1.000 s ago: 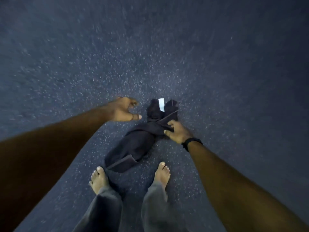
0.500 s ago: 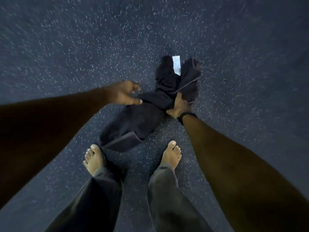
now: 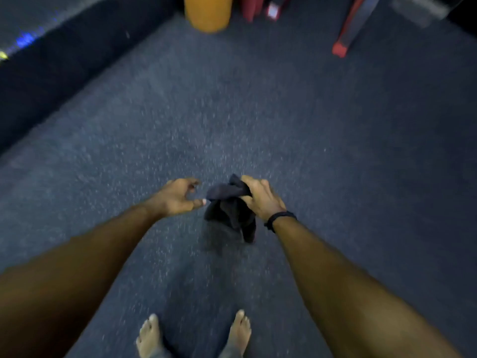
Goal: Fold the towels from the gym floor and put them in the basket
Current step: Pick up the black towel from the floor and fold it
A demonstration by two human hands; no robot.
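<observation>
A: What is your right hand [image 3: 260, 200] doing?

B: Your right hand is gripping a dark towel [image 3: 229, 210], with the fingers curled over the bunched top of it. A black band [image 3: 280, 218] is sitting around that wrist.

A: And where is the towel hanging?

B: It is dangling from your fist above the blue speckled floor [image 3: 258, 120], bunched at the top and drooping loose towards you. It is hanging between your two hands, far out from your bare feet [image 3: 152, 337]. Whether its lowest end is touching the floor, I cannot tell; the picture is blurring there.

A: Is your left hand [image 3: 178, 197] touching it?

B: Your left hand is reaching in from the left with its fingers loosely curled and spread, holding nothing. The thumb tip is lying just beside the left edge of the towel; I cannot tell whether it is touching the cloth.

A: What else is showing?

B: At the far edge an orange rounded thing [image 3: 207, 12] is standing on the floor, and to its right red shapes are showing, among them a red sloping bar [image 3: 347, 29] coming down to the floor. A dark raised strip [image 3: 64, 71] is running along the far left side.
</observation>
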